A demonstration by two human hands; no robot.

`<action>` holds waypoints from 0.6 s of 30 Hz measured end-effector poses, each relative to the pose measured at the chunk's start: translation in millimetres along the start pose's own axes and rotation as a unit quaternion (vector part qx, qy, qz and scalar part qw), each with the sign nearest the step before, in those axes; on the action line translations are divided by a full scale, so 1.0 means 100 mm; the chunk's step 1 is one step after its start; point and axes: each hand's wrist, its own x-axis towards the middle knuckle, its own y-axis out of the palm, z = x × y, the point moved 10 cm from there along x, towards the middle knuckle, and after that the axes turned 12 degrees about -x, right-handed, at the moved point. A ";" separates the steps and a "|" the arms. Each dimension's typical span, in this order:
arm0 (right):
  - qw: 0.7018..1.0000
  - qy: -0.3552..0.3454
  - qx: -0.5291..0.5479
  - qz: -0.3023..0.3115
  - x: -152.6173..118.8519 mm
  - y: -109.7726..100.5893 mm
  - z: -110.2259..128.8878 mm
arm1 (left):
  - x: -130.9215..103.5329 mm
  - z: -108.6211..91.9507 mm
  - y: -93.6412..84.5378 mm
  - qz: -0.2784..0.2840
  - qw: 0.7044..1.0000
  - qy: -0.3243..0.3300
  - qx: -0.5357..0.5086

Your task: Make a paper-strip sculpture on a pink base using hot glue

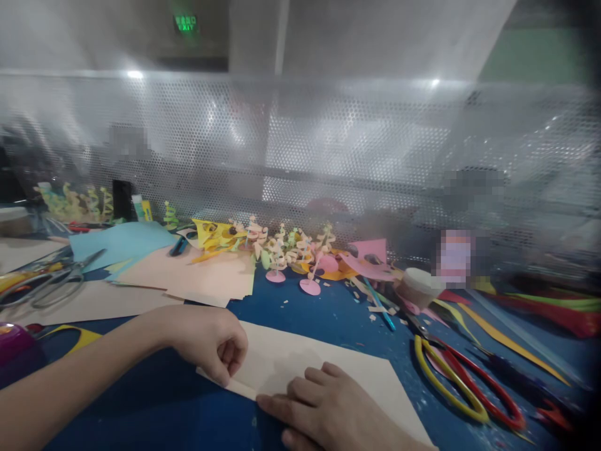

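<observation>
A cream sheet of paper (357, 369) lies on the blue table, its near edge turned up in a narrow fold. My left hand (211, 341) has its fingers curled, with thumb and forefinger pinched on the folded edge near the sheet's left corner. Resting flat on the sheet, my right hand (323, 401) has its fingers spread, the forefinger touching the near edge just right of my left hand.
Scissors with yellow and red handles (474, 382) lie at the right, beside a white round container (420, 285). Paper spirals on pink discs (310, 287) stand behind the sheet. Grey scissors (61, 282) and coloured papers (122, 241) are at the left.
</observation>
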 end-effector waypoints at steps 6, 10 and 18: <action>0.998 -0.011 0.022 -0.063 0.11 -0.10 0.06 | -0.04 0.01 0.00 0.017 0.999 0.007 0.040; 0.996 -0.025 0.019 -0.086 0.21 -0.08 0.13 | -0.04 0.02 0.00 0.021 0.999 0.000 0.036; 0.995 -0.023 0.051 -0.084 0.28 0.01 0.10 | -0.09 0.07 -0.05 0.025 0.998 -0.025 0.048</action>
